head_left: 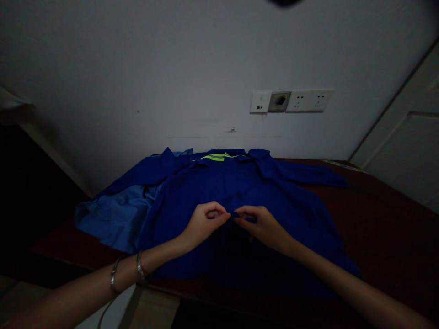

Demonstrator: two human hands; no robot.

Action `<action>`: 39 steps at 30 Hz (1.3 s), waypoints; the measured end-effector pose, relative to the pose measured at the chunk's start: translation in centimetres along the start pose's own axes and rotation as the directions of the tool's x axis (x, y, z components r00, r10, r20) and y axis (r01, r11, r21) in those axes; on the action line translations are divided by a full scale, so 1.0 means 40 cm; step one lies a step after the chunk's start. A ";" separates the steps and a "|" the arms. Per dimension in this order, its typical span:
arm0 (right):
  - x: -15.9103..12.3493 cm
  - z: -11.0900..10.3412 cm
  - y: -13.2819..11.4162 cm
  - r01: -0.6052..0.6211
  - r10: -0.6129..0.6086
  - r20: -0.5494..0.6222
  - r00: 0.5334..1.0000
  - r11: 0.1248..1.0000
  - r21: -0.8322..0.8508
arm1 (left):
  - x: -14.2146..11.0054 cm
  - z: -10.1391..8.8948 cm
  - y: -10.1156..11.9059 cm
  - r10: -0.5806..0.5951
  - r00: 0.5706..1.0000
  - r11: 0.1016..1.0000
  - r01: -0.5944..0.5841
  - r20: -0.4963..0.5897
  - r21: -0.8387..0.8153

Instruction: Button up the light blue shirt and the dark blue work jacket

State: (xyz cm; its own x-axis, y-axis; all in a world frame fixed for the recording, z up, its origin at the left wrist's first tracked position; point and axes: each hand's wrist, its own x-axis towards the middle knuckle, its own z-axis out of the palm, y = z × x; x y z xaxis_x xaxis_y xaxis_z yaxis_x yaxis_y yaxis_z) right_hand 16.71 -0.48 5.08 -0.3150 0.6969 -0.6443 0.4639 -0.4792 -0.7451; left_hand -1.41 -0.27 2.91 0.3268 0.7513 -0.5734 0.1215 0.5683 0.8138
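Forearms reach in from the lower corners, the left one (pixel 164 250) wearing two bracelets (pixel 140 265). Left hand (pixel 202 221) and right hand (pixel 264 226) nearly meet, each narrowed to a thumb-and-finger pinch. Both appear to hold a small bit of the blue garment (pixel 202 187); cloth shows dark at the right fingertips, but the left grip is poorly lit.

Risk 1: so little cloth is pinched that either grip could slip. Risk 2: shadow below the hands hides folds and edges; a wrong layer might be caught. Risk 3: the bracelets could snag the fabric if the wrist drags.

Garment lies spread on the dark tabletop (pixel 387 224), close to its near edge; a pull toward the body might slide it over. Light-blue cloth (pixel 120 219) sits partly beneath at left and could be dragged along. Far side: collar with yellow-green strip (pixel 216 157), then wall (pixel 103 91).
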 end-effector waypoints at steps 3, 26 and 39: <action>0.004 -0.007 -0.003 -0.046 0.047 -0.011 0.999 0.995 0.085 | 0.005 -0.012 -0.004 0.003 1.000 0.998 -0.003 0.014 0.056; 0.004 -0.039 0.004 0.008 -0.002 -0.133 0.991 0.999 0.040 | 0.013 -0.017 -0.018 -0.042 0.991 0.991 0.025 0.127 0.128; -0.015 -0.034 0.114 0.057 -0.066 -0.034 0.997 0.974 -0.219 | 0.244 -0.166 -0.073 0.012 0.986 0.994 0.006 -0.164 0.111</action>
State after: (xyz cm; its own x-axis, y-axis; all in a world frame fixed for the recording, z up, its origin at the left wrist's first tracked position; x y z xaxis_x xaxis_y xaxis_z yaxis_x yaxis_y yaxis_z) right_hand 20.15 -2.34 2.29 -0.3164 0.7445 -0.5878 0.6150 -0.3108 -0.7247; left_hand -4.79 7.62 -5.66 0.1701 0.8028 -0.5714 0.2268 0.5324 0.8155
